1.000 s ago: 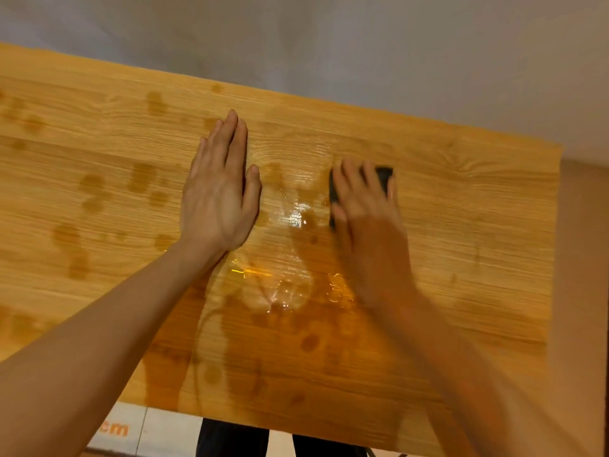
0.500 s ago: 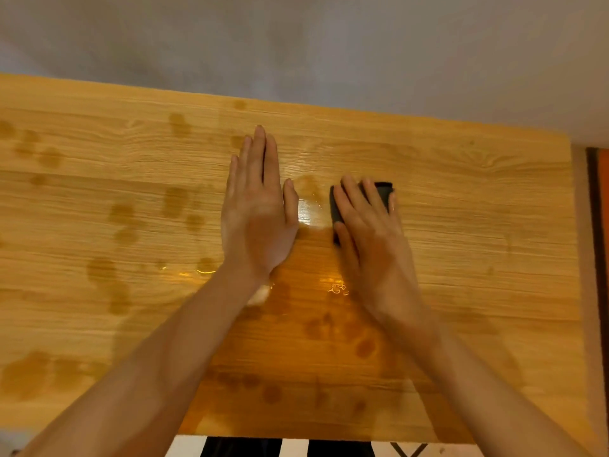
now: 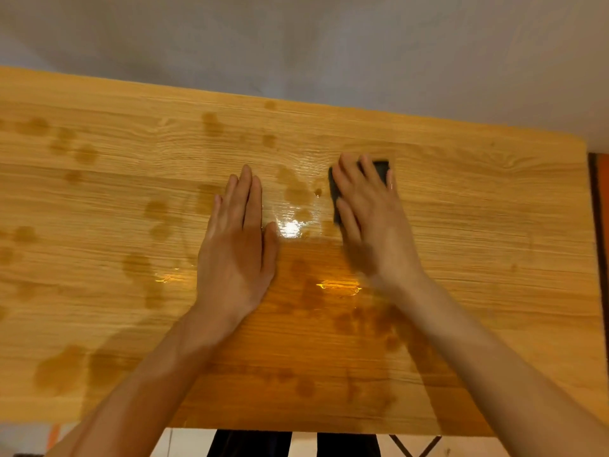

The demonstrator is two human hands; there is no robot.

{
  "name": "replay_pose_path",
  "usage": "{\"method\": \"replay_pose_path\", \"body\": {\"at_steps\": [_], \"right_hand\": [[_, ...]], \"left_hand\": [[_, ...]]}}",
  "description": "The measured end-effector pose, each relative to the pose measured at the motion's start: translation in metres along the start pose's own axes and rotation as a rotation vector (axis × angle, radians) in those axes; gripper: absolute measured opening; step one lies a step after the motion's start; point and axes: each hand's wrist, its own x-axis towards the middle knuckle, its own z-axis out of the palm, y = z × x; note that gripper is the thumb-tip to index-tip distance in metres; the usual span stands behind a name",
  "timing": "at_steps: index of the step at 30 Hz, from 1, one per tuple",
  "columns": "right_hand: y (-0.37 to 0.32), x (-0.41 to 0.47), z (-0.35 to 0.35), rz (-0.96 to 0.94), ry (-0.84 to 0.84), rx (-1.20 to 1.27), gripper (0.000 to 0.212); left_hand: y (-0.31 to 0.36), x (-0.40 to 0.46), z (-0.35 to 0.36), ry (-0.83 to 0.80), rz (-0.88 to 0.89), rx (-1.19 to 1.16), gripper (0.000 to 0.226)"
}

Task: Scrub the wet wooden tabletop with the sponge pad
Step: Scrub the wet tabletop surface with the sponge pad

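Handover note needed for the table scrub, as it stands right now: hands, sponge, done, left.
Left hand: flat on the tabletop, palm down, holding nothing.
Right hand: pressing the dark sponge pad onto the wood, fingers spread over it; motion blur suggests mid-stroke.
Done: cannot tell how much is scrubbed.
Left: wet patches and droplets across the centre, left side and near edge.

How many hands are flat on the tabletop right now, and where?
2. The left hand lies flat and empty near the middle of the wet tabletop. The right hand is beside it, pressing down on the dark sponge pad, which its fingers mostly cover.
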Motion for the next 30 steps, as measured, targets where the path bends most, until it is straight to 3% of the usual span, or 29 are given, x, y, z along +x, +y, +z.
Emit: {"method": "replay_pose_path", "body": {"at_steps": [3, 10, 15, 19, 21, 24, 26, 28, 30], "right_hand": [[-0.006, -0.028, -0.001, -0.053, -0.045, 0.028, 0.047], [-0.008, 0.101, 0.006, 0.086, 0.016, -0.082, 0.046], [-0.035, 0.010, 0.028, 0.044, 0.076, -0.174, 0.046], [-0.026, -0.013, 0.021, -0.037, -0.029, -0.166, 0.048], [-0.001, -0.017, 0.004, 0.087, 0.023, -0.154, 0.048], [0.044, -0.038, -0.016, 0.416, 0.158, -0.112, 0.048], [0.040, -0.042, -0.013, 0.540, 0.234, -0.116, 0.048], [0.004, -0.033, 0.006, 0.533, 0.252, -0.138, 0.048], [-0.042, -0.026, 0.035, 0.375, 0.234, -0.180, 0.047]], "left_hand": [[0.002, 0.005, 0.003, 0.008, -0.014, 0.064, 0.061], [0.002, 0.005, 0.003, 0.015, -0.003, 0.100, 0.060], [0.003, 0.002, 0.004, 0.010, 0.013, 0.133, 0.060], [0.002, 0.002, 0.006, 0.056, 0.030, 0.115, 0.058], [0.001, 0.002, 0.007, 0.069, 0.040, 0.094, 0.057], [-0.001, 0.000, 0.008, 0.076, 0.046, 0.103, 0.057], [-0.001, 0.001, 0.008, 0.077, 0.046, 0.097, 0.057], [-0.002, 0.002, 0.007, 0.070, 0.042, 0.078, 0.057], [-0.002, 0.003, 0.006, 0.059, 0.035, 0.060, 0.057]]}}
